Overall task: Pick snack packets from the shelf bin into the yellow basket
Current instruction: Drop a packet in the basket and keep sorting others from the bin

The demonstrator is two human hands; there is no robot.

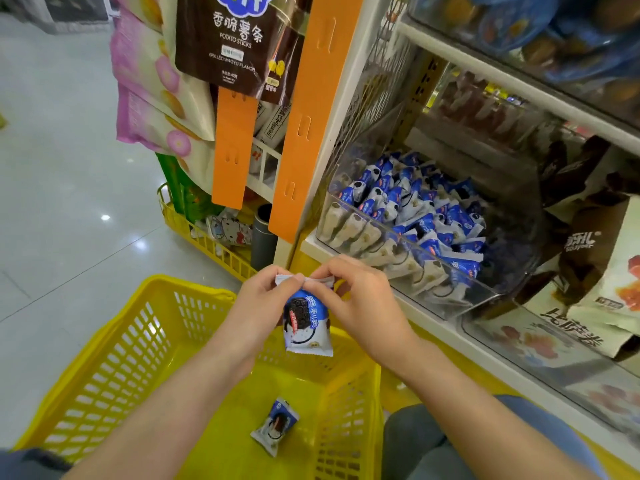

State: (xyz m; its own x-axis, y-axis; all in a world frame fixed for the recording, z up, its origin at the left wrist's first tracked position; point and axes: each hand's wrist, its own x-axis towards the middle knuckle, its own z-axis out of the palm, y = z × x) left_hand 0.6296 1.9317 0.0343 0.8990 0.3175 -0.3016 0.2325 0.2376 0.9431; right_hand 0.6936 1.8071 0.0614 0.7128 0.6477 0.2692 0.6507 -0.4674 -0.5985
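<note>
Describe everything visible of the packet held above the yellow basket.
The held packet is a small glossy blue-and-white pillow pouch printed with a dark sandwich cookie. It hangs upright above the yellow basket. The left hand and right hand pinch its crimped top edge; nothing else touches it.

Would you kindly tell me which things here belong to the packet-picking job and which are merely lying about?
Job: left hand and right hand pinching a snack packet; another packet in the yellow basket; shelf bin.
Lying about: potato sticks bag; pink bags; orange strips; packs right of the bin.
</note>
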